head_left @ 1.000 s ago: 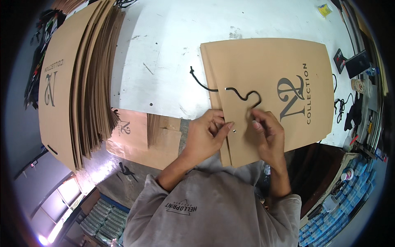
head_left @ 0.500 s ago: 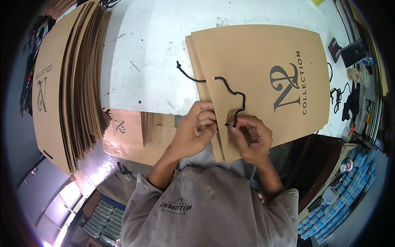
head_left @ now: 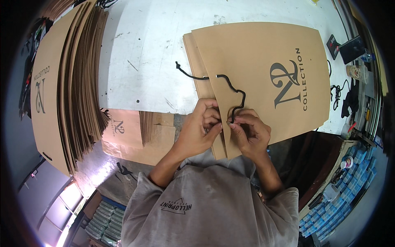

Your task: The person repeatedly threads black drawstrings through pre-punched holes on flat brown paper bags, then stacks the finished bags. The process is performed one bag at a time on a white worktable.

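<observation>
My left hand pinches the near edge of the flat brown paper bag; my right hand, nearer, grips the thin black cord handle's end. The cord runs away up-left across the bag on the white table.

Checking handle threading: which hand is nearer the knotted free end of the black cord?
Left. The left hand is below the knotted end; the right hand sits farther right, pinching the cord's other end.
</observation>
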Available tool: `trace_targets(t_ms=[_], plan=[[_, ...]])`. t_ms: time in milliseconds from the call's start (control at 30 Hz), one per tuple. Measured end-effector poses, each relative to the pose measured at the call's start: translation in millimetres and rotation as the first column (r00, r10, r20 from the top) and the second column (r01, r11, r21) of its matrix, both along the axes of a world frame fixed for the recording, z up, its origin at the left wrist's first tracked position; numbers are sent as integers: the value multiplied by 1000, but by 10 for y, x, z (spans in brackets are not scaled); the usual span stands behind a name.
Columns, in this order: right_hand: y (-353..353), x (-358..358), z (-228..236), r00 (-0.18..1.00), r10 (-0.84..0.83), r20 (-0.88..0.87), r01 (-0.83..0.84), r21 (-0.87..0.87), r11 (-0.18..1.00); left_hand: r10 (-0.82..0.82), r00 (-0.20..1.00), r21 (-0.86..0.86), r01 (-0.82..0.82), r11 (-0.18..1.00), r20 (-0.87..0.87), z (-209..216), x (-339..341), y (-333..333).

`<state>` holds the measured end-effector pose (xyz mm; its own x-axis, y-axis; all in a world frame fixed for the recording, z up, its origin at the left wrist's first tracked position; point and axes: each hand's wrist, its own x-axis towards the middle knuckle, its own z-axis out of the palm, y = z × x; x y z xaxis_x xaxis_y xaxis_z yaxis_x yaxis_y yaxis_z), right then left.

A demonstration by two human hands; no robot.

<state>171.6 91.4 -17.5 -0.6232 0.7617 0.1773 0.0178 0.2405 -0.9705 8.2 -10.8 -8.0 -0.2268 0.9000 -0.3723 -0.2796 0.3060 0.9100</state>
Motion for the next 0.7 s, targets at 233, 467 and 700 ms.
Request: trace_targets(t_ms=[233, 467, 700], plan=[[30, -24, 33, 998, -1, 62, -7, 132, 991, 148, 949, 41, -142, 989, -280, 47, -119, -153], [-57, -29, 188, 989, 112, 100, -124, 129, 984, 9, 938, 21, -17, 1000, 347, 356, -205, -196], [-263, -66, 320, 962, 245, -123, -217, 203, 955, 47, 964, 8, -51, 999, 261, 75, -33, -113]])
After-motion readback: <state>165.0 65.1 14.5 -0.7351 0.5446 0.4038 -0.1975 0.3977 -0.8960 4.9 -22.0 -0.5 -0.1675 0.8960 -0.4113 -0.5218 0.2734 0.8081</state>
